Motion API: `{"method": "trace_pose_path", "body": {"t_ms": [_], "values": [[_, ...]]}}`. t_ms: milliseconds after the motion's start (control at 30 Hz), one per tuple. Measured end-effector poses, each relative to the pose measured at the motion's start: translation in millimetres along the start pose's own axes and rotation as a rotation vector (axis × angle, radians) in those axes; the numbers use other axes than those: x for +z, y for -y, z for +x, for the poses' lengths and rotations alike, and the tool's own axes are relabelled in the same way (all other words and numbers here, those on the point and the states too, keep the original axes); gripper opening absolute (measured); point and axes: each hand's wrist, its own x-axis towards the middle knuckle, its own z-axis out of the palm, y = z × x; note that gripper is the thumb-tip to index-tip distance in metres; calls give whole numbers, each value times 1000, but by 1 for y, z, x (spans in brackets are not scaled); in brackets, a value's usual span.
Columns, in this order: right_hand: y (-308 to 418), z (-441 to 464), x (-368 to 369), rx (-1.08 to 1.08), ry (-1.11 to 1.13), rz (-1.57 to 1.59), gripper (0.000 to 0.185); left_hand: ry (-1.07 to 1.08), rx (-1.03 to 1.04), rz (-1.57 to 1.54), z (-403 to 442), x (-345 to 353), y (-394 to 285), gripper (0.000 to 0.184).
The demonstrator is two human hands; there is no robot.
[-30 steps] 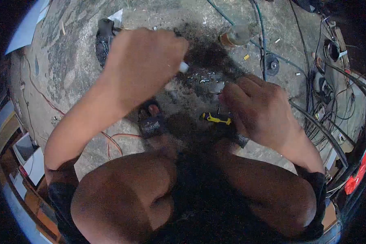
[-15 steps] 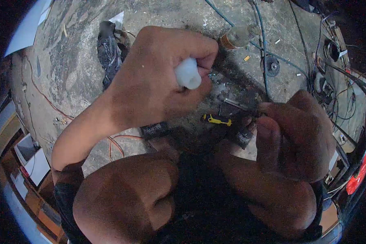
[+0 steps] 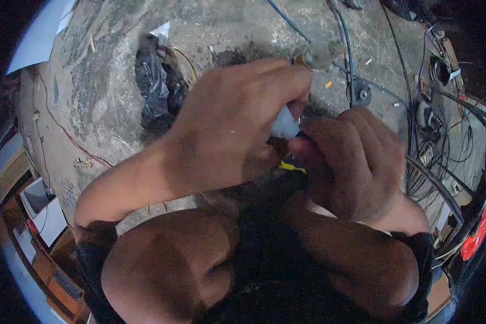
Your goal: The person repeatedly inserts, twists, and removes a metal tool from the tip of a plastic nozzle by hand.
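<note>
A pale, translucent plastic handle [image 3: 286, 125] is gripped in my left hand [image 3: 235, 121], its blunt end sticking out past the curled fingers. My right hand [image 3: 356, 162] is closed in a pinch against that end. A small dark piece shows at its fingertips; most of what it holds is hidden behind the fingers. Below the hands, a yellow-and-black tool [image 3: 292, 167] is partly covered.
Beyond my hands stands a clear jar [image 3: 323, 53]. A black plastic bag [image 3: 159, 81] lies to the left, a dark disc [image 3: 362, 93] to the right. Blue hoses [image 3: 346, 46] cross the concrete floor [image 3: 110, 70]. Tangled cables [image 3: 453, 146] and a red bag [image 3: 477, 232] are at far right.
My right hand has moved left and up, carrying a thin metal rod to the handle's end. My left hand has shifted right and down, turning the handle toward it.
</note>
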Motion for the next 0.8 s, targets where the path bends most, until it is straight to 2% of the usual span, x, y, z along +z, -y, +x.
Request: {"method": "trace_pose_path", "body": {"t_ms": [100, 167, 200, 233, 267, 300, 333, 400, 500, 600, 700, 800], "values": [[-9, 8, 11, 91, 7, 37, 30, -13, -50, -87, -1, 6, -5, 40], [-7, 9, 9, 243, 122, 232, 31, 7, -32, -149, -9, 15, -4, 50], [-8, 12, 10, 321, 198, 349, 32, 59, -145, -277, -9, 15, -9, 52], [-11, 17, 16, 234, 36, 293, 29, 107, -263, -407, -10, 19, -13, 54], [-15, 23, 23, 160, -124, 244, 27, 30, -187, -570, -21, 36, -7, 54], [-17, 26, 30, 94, -277, 198, 26, -9, -164, -547, -19, 45, -4, 53], [-18, 29, 37, 266, -368, 467, 24, -47, -142, -524, -17, 53, 1, 53], [-18, 28, 47, 621, -499, 1025, 24, -64, -224, -107, -3, 55, 0, 54], [-22, 33, 44, 540, -705, 1389, 28, -160, -221, 54, 4, 62, 14, 46], [-22, 37, 56, 633, -772, 1560, 28, -20, -413, 174, 7, 56, 16, 38], [-32, 44, 71, 636, -804, 1578, 31, -78, -366, 124, 3, 63, 22, 31], [-42, 40, 77, 744, -771, 1652, 35, -56, -387, 98, 4, 71, 29, 31]]}}
